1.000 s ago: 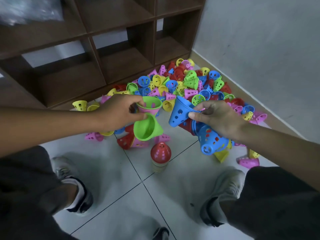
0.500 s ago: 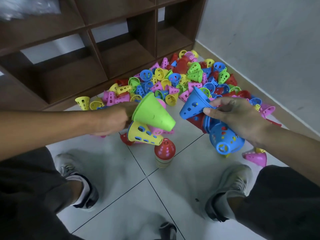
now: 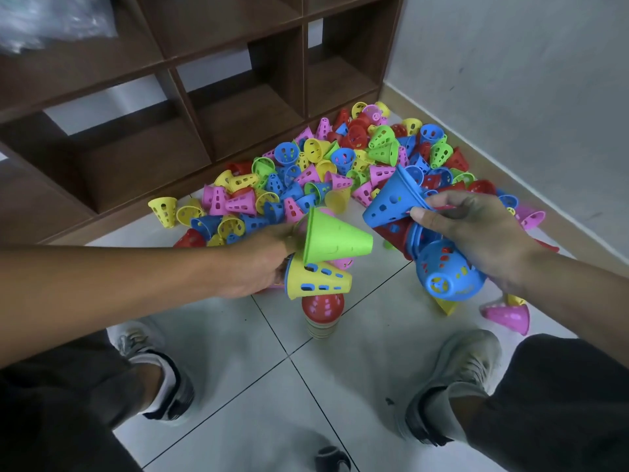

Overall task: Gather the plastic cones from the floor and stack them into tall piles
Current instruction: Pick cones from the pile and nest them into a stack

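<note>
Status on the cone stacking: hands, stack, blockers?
Left hand grips green cone and yellow cone. Right hand holds blue and red cones. Red-topped stack upright on floor. Nothing in the way.

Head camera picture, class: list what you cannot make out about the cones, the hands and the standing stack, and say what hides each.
- Left hand fingers: hidden behind the green cone and yellow cone it holds.
- Standing stack: seen from above under its red top, so its cone count is unreadable.
- Right hand bundle: blue cones overlap; count unclear.
- Bag on the shelf: blurred, cut by the edge.
</note>
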`<state>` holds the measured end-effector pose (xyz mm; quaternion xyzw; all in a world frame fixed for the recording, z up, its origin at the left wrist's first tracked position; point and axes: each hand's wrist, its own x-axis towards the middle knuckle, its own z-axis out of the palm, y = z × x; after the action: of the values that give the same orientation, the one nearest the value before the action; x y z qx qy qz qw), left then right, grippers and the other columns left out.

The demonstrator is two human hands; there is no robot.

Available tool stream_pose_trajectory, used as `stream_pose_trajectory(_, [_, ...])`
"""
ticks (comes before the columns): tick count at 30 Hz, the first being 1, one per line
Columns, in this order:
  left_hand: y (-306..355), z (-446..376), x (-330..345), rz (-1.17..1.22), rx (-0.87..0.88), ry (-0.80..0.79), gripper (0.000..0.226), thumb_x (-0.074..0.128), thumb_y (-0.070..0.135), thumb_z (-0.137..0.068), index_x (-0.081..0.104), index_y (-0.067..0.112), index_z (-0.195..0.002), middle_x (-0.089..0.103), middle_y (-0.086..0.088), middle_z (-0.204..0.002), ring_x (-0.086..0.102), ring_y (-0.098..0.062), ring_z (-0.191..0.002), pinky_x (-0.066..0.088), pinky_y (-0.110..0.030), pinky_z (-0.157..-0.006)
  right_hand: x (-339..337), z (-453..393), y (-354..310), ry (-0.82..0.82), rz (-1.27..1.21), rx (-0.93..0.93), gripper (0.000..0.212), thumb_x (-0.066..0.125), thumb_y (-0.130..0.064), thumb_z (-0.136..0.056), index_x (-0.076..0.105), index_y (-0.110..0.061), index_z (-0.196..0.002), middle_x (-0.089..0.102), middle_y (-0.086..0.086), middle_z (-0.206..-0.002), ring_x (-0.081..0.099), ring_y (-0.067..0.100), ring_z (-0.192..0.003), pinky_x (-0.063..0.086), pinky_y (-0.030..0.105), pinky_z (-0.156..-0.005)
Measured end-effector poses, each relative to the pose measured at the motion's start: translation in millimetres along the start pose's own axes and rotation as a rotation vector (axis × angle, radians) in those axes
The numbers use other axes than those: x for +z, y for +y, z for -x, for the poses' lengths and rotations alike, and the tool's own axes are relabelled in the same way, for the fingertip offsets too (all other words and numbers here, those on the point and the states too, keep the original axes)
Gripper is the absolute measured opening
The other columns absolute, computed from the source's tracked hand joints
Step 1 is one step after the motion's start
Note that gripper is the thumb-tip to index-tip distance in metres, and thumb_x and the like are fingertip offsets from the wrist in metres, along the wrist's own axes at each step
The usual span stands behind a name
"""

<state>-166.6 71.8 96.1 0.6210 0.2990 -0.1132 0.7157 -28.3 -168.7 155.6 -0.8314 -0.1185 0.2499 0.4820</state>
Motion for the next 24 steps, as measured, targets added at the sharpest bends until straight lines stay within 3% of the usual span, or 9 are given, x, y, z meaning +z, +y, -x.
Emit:
stream_pose_trajectory(3, [0, 4, 6, -0.004, 0.057, 0.003, 0.011, 0.058, 0.021, -0.101, 0.063, 0.017, -0.11, 0.075, -0.006, -0.11, 0.073, -0.022, -0.101, 0.059, -0.042, -0.091, -3, -1, 0, 0.035, 0.007, 0.014, 0.027, 0.076, -0.039, -0.084, 0.072, -0.025, -0.107, 0.078, -0.007, -0.091, 0.074, 0.006, -0.076, 0.058, 0.025, -0.069])
stream_pose_trajectory(7, [0, 0, -1, -0.061, 0.182, 0.134, 0.014, 0.068, 0.025, -0.096, 0.058, 0.016, -0.098, 0.07, -0.018, -0.119, 0.072, -0.029, -0.105, 0.058, -0.053, -0.093, -5, 2, -2, 0.035, -0.022, 0.03, 0.019, 0.074, -0.036, -0.087, 0.073, -0.024, -0.101, 0.078, -0.008, -0.088, 0.074, 0.008, -0.072, 0.055, 0.017, -0.053])
stream_pose_trajectory(13, [-2, -10, -18, -0.232, 0.363, 0.341, 0.025, 0.082, 0.043, -0.078, 0.06, 0.03, -0.078, 0.073, -0.009, -0.089, 0.072, -0.026, -0.089, 0.057, -0.055, -0.088, -2, 3, 2, -0.018, -0.022, 0.032, 0.015, 0.076, -0.032, -0.085, 0.071, -0.024, -0.097, 0.075, -0.008, -0.088, 0.069, -0.005, -0.066, 0.05, 0.01, -0.052])
stream_pose_trajectory(16, [-7, -20, -22, -0.434, 0.496, 0.478, 0.034, 0.086, 0.034, -0.077, 0.054, 0.027, -0.069, 0.059, 0.008, -0.066, 0.057, -0.015, -0.067, 0.052, -0.042, -0.07, -1, 6, -1, -0.115, -0.018, 0.02, 0.013, 0.076, -0.03, -0.084, 0.069, -0.024, -0.093, 0.076, -0.011, -0.076, 0.068, -0.007, -0.066, 0.05, 0.008, -0.058])
stream_pose_trajectory(21, [-11, -24, -10, -0.598, 0.655, 0.464, 0.031, 0.086, 0.029, -0.079, 0.061, 0.012, -0.079, 0.062, 0.006, -0.071, 0.057, -0.009, -0.064, 0.049, -0.035, -0.061, 1, 9, -1, -0.3, 0.022, 0.06, 0.036, 0.078, -0.04, -0.075, 0.074, -0.016, -0.101, 0.078, 0.005, -0.098, 0.073, 0.015, -0.094, 0.054, 0.035, -0.095])
stream_pose_trajectory(24, [-11, -24, -3, -0.602, 0.714, 0.435, 0.03, 0.086, 0.023, -0.08, 0.06, 0.008, -0.08, 0.066, 0.003, -0.072, 0.064, 0.006, -0.079, 0.038, -0.02, -0.056, 6, 5, 8, -0.192, 0.096, 0.086, 0.032, 0.08, -0.041, -0.077, 0.072, -0.021, -0.101, 0.077, -0.001, -0.097, 0.073, 0.016, -0.094, 0.056, 0.047, -0.092])
